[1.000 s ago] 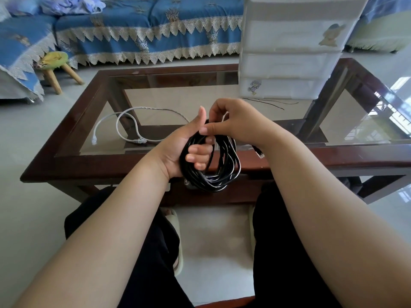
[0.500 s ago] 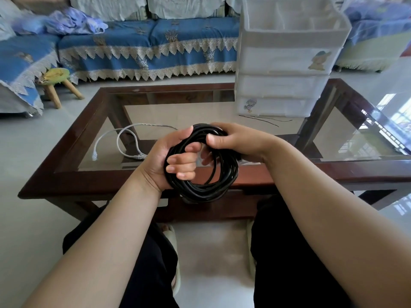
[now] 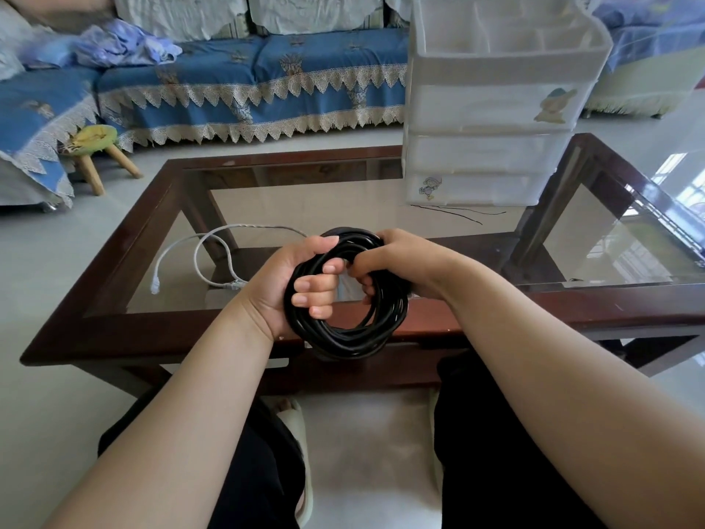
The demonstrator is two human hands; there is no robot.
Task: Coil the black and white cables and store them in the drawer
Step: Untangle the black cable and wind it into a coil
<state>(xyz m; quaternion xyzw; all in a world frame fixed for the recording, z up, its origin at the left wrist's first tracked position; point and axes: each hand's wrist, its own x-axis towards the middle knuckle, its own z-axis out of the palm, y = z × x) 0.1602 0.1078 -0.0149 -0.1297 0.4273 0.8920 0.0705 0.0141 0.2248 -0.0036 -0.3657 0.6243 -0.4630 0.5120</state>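
The black cable (image 3: 354, 337) is wound into a thick round coil held above the table's near edge. My left hand (image 3: 290, 284) grips the coil's left side, fingers curled through the loop. My right hand (image 3: 396, 261) grips its upper right side, fingers wrapped around the strands. The white cable (image 3: 202, 257) lies loose on the glass to the left, its plug ends pointing toward me. The white plastic drawer unit (image 3: 492, 147) stands at the table's far right, all drawers shut.
The glass-topped table has a dark wooden frame (image 3: 114, 330). A thin dark wire (image 3: 457, 213) lies in front of the drawer unit. A blue-covered sofa (image 3: 251, 82) and a small stool (image 3: 95, 147) stand behind the table. My knees sit under the near edge.
The loose tail end of the black cable has been wound in. Both hands tilted the coil from hanging to nearly face-on. My head lifted, showing more of the drawer unit.
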